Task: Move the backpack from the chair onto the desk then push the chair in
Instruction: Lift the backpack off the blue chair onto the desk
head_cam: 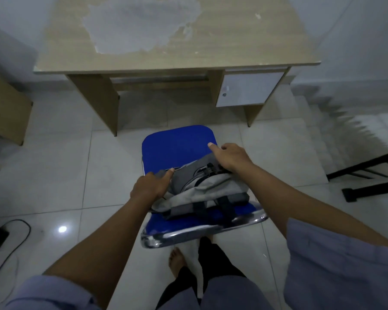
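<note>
A grey backpack (pixel 202 189) with dark straps lies flat on the blue seat of a chair (pixel 177 144) with a chrome frame. My left hand (pixel 150 185) grips the backpack's left edge, fingers curled around the fabric. My right hand (pixel 230 156) holds its far right top, thumb stretched out over the seat. The wooden desk (pixel 233 41) stands beyond the chair, its top worn with a pale patch. The chair stands pulled out from the desk, with tiled floor between them.
A white drawer front (pixel 249 89) hangs under the desk's right side. A cardboard-coloured box (pixel 5 108) sits at the left. A black cable (pixel 14 242) lies on the floor at lower left. A black metal stand (pixel 367 175) sits at the right. My bare foot (pixel 177 260) is behind the chair.
</note>
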The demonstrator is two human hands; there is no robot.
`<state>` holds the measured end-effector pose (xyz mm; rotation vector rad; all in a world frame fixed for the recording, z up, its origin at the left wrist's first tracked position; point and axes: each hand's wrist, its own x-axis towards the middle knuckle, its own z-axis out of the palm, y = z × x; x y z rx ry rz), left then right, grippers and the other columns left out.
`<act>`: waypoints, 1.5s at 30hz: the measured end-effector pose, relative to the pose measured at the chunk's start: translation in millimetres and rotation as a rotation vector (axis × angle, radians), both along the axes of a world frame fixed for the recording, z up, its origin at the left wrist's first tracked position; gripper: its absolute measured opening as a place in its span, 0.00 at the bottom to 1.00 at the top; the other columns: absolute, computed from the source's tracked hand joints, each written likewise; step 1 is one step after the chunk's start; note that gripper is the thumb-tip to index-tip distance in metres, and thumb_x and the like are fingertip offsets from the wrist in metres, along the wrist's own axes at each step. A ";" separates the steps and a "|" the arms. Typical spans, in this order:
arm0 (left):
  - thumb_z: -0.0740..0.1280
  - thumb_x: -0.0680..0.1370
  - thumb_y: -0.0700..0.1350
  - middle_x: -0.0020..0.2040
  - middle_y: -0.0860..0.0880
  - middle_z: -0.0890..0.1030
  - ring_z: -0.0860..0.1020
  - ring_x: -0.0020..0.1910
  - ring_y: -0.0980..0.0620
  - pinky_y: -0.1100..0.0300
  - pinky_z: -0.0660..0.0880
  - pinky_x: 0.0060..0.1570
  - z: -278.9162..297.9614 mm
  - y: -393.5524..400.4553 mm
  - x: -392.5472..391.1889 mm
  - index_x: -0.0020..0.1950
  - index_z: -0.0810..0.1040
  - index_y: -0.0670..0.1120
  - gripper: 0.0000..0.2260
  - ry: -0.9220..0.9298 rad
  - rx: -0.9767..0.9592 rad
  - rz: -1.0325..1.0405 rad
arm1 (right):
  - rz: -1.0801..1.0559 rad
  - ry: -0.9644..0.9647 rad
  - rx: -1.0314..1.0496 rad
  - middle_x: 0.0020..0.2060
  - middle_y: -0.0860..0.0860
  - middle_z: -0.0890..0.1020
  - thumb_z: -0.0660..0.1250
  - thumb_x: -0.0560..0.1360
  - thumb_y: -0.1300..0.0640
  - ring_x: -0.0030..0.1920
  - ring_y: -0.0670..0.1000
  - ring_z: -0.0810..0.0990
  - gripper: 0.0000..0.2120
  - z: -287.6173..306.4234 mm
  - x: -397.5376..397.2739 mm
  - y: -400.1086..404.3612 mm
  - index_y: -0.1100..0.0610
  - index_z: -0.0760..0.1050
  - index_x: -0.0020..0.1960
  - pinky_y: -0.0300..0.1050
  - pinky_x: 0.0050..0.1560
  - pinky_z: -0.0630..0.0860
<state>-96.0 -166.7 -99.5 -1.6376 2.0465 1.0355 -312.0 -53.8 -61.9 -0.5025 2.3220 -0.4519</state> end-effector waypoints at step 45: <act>0.81 0.67 0.53 0.42 0.45 0.84 0.83 0.41 0.47 0.56 0.81 0.40 -17.1 4.5 -70.4 0.45 0.85 0.45 0.14 0.066 -0.110 -0.003 | 0.162 0.210 -0.228 0.52 0.65 0.82 0.63 0.81 0.57 0.52 0.65 0.81 0.13 -35.1 -12.2 20.1 0.57 0.80 0.62 0.46 0.47 0.73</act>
